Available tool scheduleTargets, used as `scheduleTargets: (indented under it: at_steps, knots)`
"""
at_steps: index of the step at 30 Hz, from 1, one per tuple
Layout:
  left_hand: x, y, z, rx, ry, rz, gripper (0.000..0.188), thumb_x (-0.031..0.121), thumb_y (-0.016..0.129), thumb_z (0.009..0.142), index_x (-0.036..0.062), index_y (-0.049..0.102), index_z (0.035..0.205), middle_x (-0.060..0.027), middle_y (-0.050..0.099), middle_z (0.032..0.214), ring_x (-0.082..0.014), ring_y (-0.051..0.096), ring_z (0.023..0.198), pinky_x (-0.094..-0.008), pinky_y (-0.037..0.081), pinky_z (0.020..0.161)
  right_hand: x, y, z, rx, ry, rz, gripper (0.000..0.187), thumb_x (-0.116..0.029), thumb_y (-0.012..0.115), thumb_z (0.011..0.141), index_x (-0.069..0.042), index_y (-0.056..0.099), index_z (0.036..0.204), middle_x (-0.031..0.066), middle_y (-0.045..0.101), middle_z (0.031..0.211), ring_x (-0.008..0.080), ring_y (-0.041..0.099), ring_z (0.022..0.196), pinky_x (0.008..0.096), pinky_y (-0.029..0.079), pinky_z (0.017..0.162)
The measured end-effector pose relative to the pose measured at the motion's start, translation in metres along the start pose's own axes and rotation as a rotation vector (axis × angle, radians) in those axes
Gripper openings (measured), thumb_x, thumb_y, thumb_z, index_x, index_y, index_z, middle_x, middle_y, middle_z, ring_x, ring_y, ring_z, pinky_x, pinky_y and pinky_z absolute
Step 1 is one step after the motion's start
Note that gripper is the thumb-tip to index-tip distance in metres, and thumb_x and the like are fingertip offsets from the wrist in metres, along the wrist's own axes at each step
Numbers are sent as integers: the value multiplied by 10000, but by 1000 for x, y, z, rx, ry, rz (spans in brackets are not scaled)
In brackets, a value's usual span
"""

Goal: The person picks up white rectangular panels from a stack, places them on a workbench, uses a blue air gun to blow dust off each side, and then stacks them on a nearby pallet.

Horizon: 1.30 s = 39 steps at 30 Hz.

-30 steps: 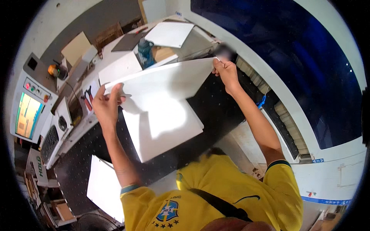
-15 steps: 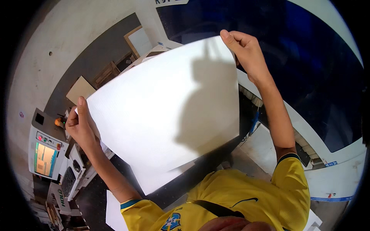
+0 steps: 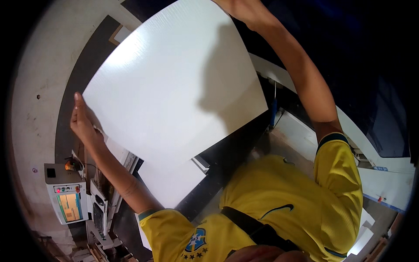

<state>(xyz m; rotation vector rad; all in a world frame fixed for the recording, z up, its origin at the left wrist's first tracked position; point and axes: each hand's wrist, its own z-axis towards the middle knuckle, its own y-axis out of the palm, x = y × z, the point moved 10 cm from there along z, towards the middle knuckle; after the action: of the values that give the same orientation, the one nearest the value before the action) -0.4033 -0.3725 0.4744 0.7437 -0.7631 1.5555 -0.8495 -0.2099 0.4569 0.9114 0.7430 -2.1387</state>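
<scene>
Head view. A large white panel (image 3: 174, 91) is raised and tilted above the bench (image 3: 205, 187), spanning the space between both hands. The left hand (image 3: 86, 124) grasps its left corner, thumb upright along the edge and fingers (image 3: 75, 115) curled at the margin. The right hand (image 3: 246, 11) meets the upper right edge; its fingertips pass beyond the upper border, so how far they close cannot be told. The panel's lower right corner appears just beside a blue-handled tool (image 3: 273, 112). Its lower edge overlaps, in view, a second white panel (image 3: 170, 181) lying on the bench. Open room shows between the raised panel's lower right edge and the yellow shirt (image 3: 279, 192).
</scene>
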Motion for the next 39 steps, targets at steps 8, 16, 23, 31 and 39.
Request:
scheduleTargets:
  at_steps: [8, 16, 23, 31, 39]
  knots:
    - [-133, 9, -49, -313, -43, 529, 551, 533, 682, 1035, 15, 682, 845, 28, 546, 676, -70, 463, 622, -271, 353, 543, 116, 30, -18, -138, -15, -410, 530, -536, 697, 1007, -60, 729, 777, 33, 581, 594, 113, 569, 560, 291, 444, 557]
    - [-209, 36, -114, -345, -108, 591, 645, 589, 662, 1013, -42, 689, 879, -101, 573, 589, -168, 524, 546, -358, 422, 539, 195, 51, -47, -201, 59, -443, 482, -508, 728, 983, -31, 793, 949, 119, 719, 740, 233, 693, 679, 385, 527, 656]
    - [-268, 26, -161, -249, -399, 326, 614, 551, 710, 1004, -48, 646, 891, -93, 627, 648, -160, 644, 527, -302, 505, 499, 245, 116, -41, -298, 236, -584, 469, -463, 795, 932, 0, 758, 864, 208, 744, 830, 391, 740, 830, 507, 567, 750]
    - [-336, 24, -236, -619, -380, 669, 549, 467, 716, 1013, -40, 654, 1214, -182, 766, 917, -294, 774, 884, -424, 581, 771, 216, 146, -88, -106, 25, -259, 277, -229, 717, 1003, -9, 692, 1169, 163, 774, 1074, 318, 761, 993, 407, 587, 861]
    - [-367, 85, -431, -1126, -520, 1275, 1051, 545, 857, 822, 2, 395, 1594, -432, 433, 1528, -557, 437, 1429, -576, 331, 1214, 291, 202, -441, -650, 662, -680, 511, -377, 729, 954, -10, 661, 1302, 272, 612, 1390, 456, 570, 1290, 577, 473, 1055]
